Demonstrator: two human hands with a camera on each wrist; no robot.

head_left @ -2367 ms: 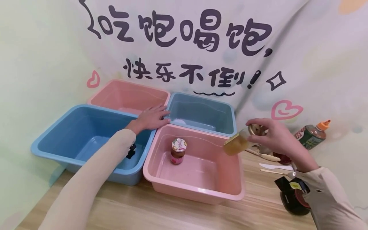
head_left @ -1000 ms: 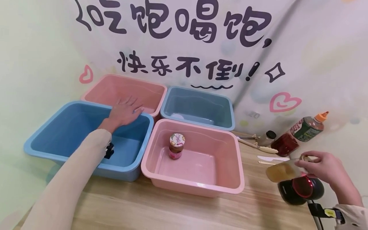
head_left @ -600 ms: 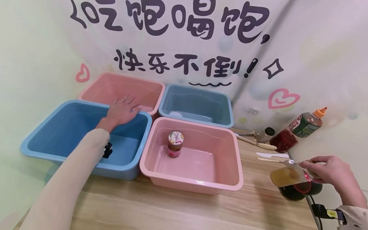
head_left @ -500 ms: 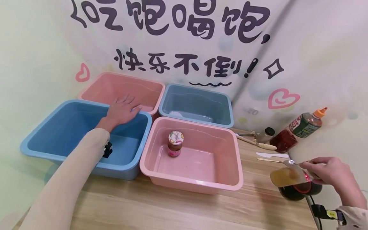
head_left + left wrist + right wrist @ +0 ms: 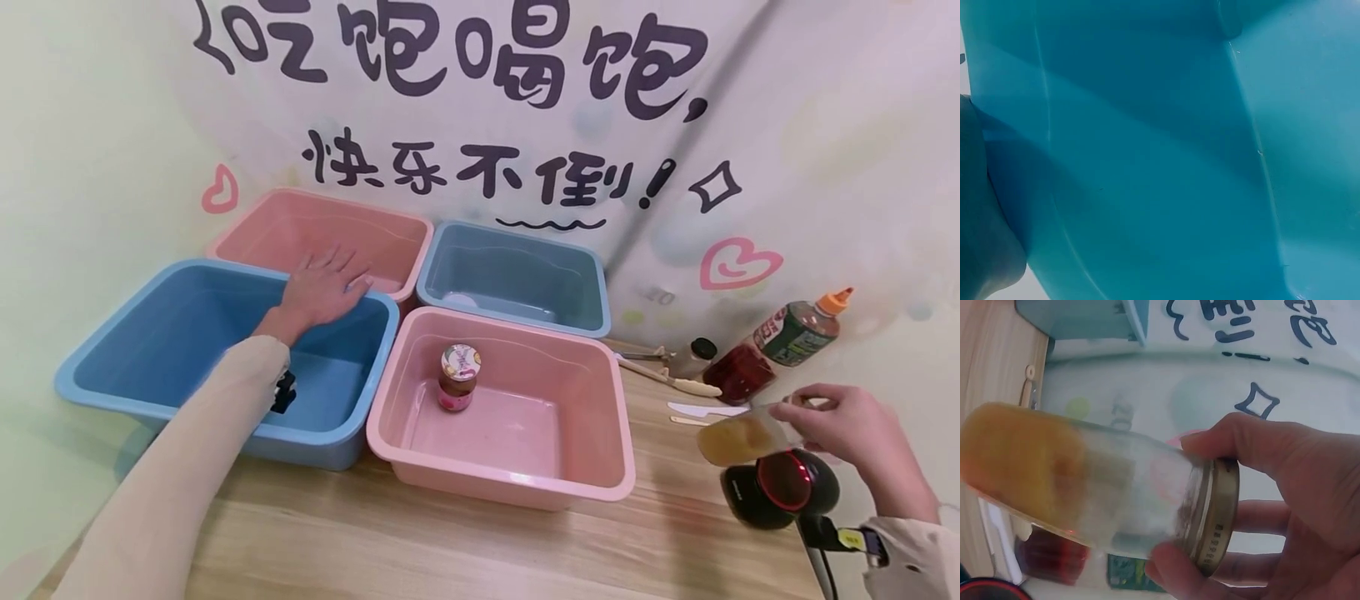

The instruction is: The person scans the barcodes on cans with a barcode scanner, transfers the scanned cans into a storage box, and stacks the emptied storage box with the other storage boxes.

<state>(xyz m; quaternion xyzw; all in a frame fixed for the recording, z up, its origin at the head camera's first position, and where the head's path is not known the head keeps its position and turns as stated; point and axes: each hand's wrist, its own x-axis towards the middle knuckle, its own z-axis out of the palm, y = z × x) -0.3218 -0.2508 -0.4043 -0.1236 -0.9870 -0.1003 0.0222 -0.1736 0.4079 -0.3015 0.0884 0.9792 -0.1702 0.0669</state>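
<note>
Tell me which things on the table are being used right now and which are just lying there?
In use:
- glass jar of amber stuff with a gold lid, gripped by the right hand
- black scanner with a red window, under the jar
- large blue plastic tub; the left hand rests on its rim

Lying about:
- small jar with a patterned lid in the near pink plastic tub
- orange-capped sauce bottle
- white plastic knife

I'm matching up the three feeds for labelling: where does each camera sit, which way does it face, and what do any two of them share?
Head: worn on the head, looking forward and down at four tubs; both sleeved arms show, left hand on the blue tub, right hand holding a glass jar.
Left wrist: pressed close to the blue tub's wall; a sliver of hand at the left edge.
Right wrist: faces the tilted jar, fingers around its lid.
Shared: head and right wrist both show the jar.
</note>
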